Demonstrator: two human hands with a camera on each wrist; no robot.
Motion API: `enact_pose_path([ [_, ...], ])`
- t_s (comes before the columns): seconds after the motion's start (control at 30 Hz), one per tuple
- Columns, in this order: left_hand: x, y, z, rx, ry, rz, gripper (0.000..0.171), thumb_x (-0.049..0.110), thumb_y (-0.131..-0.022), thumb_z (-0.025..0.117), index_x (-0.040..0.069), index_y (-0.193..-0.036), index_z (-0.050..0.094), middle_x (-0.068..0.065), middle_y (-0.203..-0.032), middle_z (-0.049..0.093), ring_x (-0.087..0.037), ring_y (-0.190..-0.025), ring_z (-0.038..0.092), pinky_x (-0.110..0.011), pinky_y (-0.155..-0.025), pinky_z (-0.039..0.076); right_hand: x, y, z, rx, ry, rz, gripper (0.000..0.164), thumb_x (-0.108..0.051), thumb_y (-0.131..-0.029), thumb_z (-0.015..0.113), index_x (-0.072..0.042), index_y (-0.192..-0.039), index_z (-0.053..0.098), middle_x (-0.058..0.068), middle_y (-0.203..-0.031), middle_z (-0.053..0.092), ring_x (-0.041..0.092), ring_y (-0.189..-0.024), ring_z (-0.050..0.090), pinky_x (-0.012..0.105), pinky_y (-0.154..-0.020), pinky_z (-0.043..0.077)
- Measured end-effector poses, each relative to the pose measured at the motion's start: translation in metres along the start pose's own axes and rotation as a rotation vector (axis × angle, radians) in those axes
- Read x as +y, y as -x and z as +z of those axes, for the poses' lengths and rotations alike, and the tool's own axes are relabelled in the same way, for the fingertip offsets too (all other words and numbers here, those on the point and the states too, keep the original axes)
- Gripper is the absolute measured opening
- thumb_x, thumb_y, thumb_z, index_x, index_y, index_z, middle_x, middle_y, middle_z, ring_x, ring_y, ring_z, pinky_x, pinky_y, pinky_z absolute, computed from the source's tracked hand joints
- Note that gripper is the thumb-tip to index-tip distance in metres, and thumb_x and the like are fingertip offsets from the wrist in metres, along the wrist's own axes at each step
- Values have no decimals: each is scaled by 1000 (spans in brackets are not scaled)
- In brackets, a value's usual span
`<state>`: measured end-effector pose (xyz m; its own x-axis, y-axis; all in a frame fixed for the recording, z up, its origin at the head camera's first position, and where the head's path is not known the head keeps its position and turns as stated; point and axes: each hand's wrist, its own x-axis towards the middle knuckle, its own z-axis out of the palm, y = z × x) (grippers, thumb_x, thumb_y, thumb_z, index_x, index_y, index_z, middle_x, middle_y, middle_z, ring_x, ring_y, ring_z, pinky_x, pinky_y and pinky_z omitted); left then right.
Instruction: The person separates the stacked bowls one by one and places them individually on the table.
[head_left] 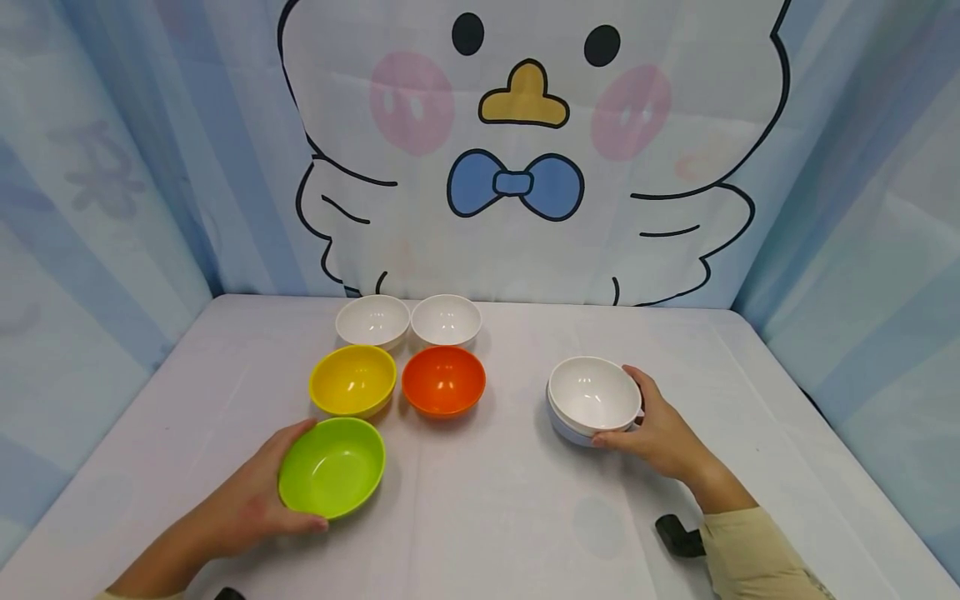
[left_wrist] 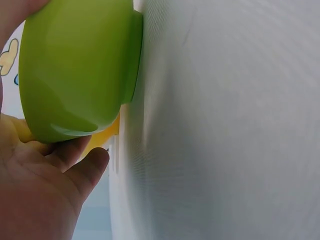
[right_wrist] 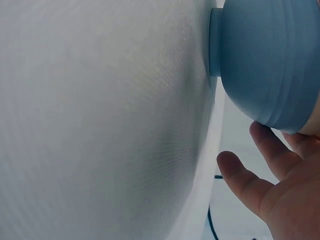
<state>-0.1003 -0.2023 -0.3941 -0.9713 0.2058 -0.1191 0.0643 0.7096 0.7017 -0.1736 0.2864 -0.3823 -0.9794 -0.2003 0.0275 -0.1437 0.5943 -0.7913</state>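
At the near left, my left hand grips a lime green bowl by its side, thumb at the front and fingers behind. Seen from the left wrist, the green bowl's foot is at the tablecloth. On the right, my right hand holds a white bowl near its rim. That bowl sits in a light blue bowl, mostly covered from above. The right wrist view has fingers touching the blue bowl near its upper edge; its foot is at the cloth.
Just beyond the green bowl stand a yellow bowl and an orange bowl. Behind these are two white bowls, left and right, near the far edge. A printed curtain hangs behind the white-covered table.
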Motion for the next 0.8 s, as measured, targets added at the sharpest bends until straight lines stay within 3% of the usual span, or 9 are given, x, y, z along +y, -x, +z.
enact_pose_path([
  [0.37,-1,0,-3,-69,40,0,121,41,-67,92,-2,-152,18,-26,-149,33,-38,-124,46,-62,-102,42,0,1,0,-1,0,-6,115,-26,-75,89,2,-155,11,26,-150,32,47,-131,40,66,-107,32],
  [0.53,3,0,-8,-88,7,-2,126,44,-67,92,-2,-154,14,-29,-152,28,-43,-127,43,-64,-102,40,-1,1,0,-4,-3,-4,115,-26,-76,89,1,-156,11,26,-151,32,48,-132,40,66,-107,31],
  [0.7,13,2,-22,-55,-61,2,130,48,-64,93,0,-156,13,-33,-152,25,-54,-127,41,-65,-95,45,-2,0,0,-6,15,3,116,-28,-75,89,1,-156,11,27,-151,31,49,-133,39,66,-108,31],
  [0.8,24,0,-28,-7,-82,44,127,47,-67,92,0,-156,14,-32,-153,25,-56,-126,40,-67,-93,45,-3,0,-2,-8,19,9,116,-28,-75,90,1,-156,11,27,-152,31,49,-133,39,66,-108,30],
])
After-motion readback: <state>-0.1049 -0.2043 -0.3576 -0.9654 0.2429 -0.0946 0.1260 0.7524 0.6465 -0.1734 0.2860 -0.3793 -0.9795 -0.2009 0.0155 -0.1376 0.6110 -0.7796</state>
